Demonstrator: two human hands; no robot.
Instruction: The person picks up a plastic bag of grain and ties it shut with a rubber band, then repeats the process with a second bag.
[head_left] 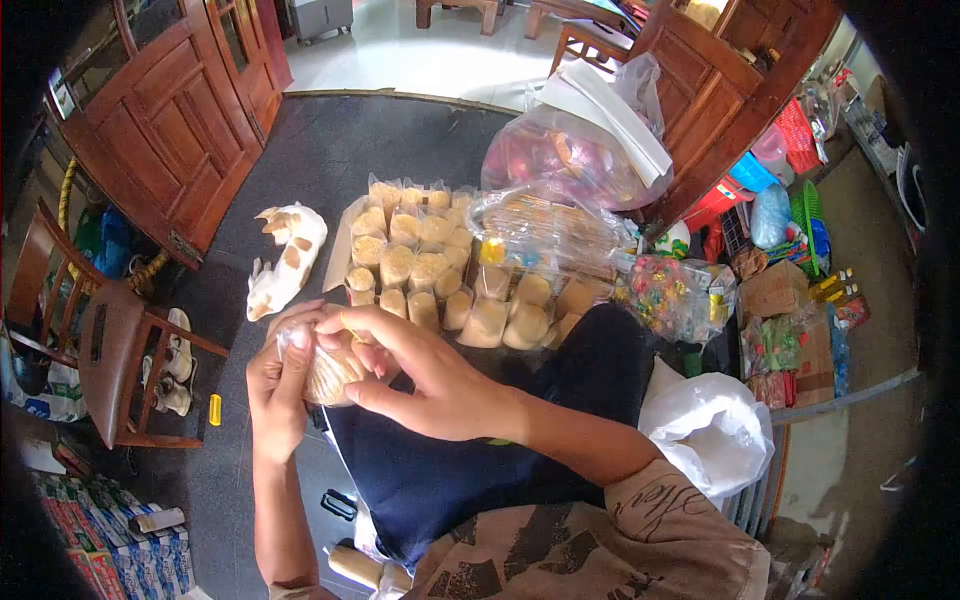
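Observation:
My left hand (pixel 275 390) is wrapped round a clear plastic bag (pixel 332 375) of pale tan, grainy contents, its thumb pressed near the gathered top. Over that top reaches my right hand (pixel 425 375), fingers curled, with a thin yellow rubber band (pixel 352 330) looped at them. The right thumb lies close against the bag's side. Beyond my hands, several filled clear bags (pixel 428 268) of the same tan stuff stand upright in rows on the dark floor. More filled bags (pixel 525 322) lean together beside my knee.
A white-and-brown cat (pixel 292 255) lies left of the bags. Plastic-wrapped bundles (pixel 550 232) and a large stuffed bag (pixel 570 160) sit behind. An open white sack (pixel 705 430) is at my right, a wooden chair (pixel 120 350) at left. A yellow object (pixel 215 410) lies on the floor.

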